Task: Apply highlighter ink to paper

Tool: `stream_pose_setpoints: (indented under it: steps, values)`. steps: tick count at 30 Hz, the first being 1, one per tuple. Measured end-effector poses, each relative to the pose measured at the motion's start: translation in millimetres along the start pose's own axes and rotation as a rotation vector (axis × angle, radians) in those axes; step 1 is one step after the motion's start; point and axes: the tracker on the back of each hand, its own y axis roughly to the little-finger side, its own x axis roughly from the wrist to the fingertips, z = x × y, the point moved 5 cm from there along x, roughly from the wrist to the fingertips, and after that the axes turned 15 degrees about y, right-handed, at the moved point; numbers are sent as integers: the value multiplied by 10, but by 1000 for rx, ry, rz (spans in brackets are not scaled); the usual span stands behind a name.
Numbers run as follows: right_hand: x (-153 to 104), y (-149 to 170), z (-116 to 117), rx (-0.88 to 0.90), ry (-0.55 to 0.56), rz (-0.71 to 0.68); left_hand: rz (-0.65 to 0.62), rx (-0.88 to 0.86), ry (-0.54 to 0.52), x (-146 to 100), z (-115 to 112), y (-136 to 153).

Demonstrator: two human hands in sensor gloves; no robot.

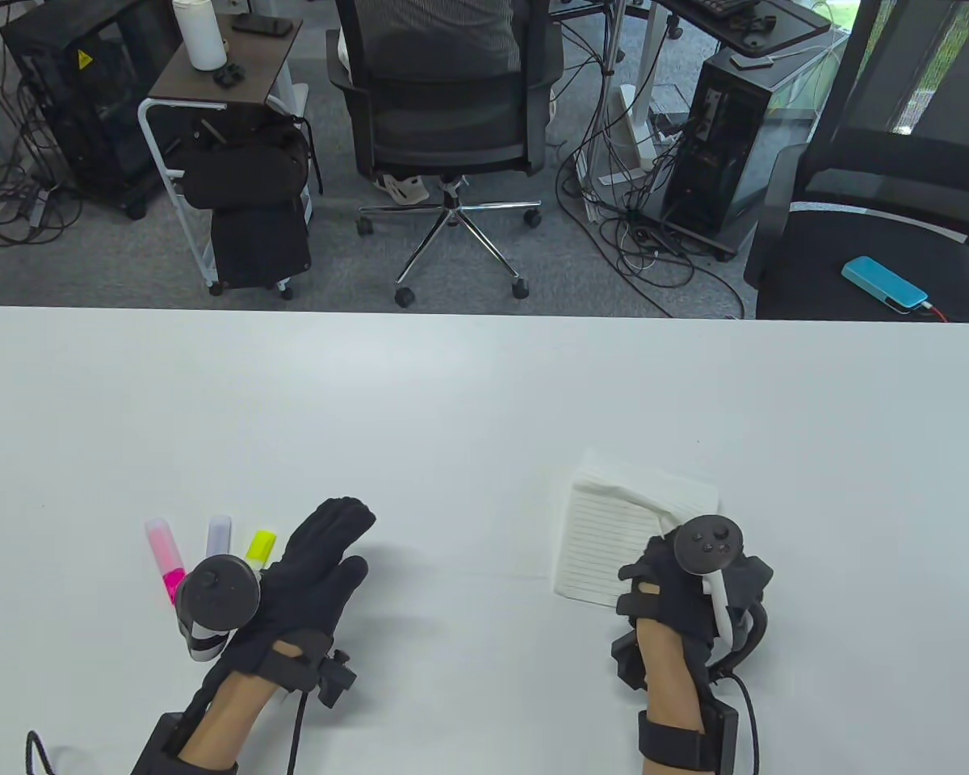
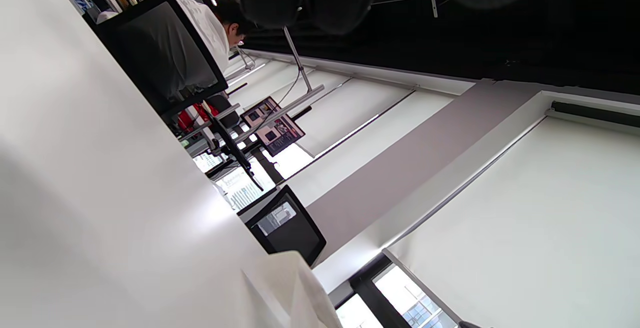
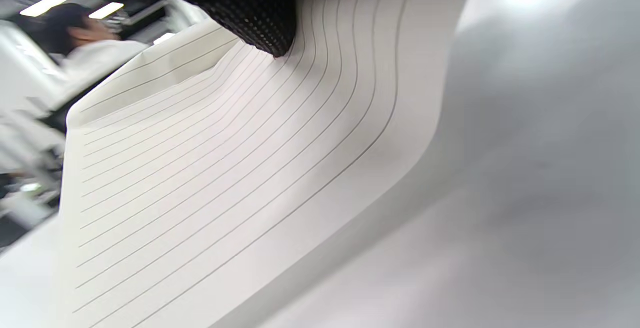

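A lined paper pad [image 1: 601, 537] lies on the white table [image 1: 468, 387] at the right. My right hand [image 1: 654, 561] grips its top sheet, which is lifted and curled toward the hand. In the right wrist view a gloved fingertip [image 3: 265, 22] presses the bent lined sheet [image 3: 210, 168]. Three capped highlighters lie at the left: pink [image 1: 165, 557], purple [image 1: 219, 533] and yellow [image 1: 262, 546]. My left hand [image 1: 347, 541] lies flat and empty just right of them, fingers stretched out. A corner of the pad [image 2: 295, 288] shows in the left wrist view.
The table's far edge [image 1: 484, 311] runs across the view. Beyond it stand an office chair [image 1: 448, 121], a small cart [image 1: 226, 145] and a second chair with a blue device [image 1: 884, 282].
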Motion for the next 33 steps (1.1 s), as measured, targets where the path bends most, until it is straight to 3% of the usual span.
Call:
stream_pose_setpoints:
  steps: [7, 11, 18, 22, 29, 33]
  values:
    - [-433, -605, 295, 131, -156, -237, 14, -4, -47, -41, 124, 26]
    - [-570, -805, 515, 17, -167, -300, 30, 13, -54, -48, 147, 32]
    - [-749, -930, 864, -173, -218, -284, 65, 45, -60, -57, 177, 30]
    - [-800, -898, 1090, -309, -327, -268, 84, 65, -65, -64, 214, 41]
    - [-780, -868, 1113, -285, -356, -265, 116, 69, -123, -144, 413, 82]
    - [-787, -880, 1109, -284, -345, -282, 221, 140, -174, -245, 600, 148]
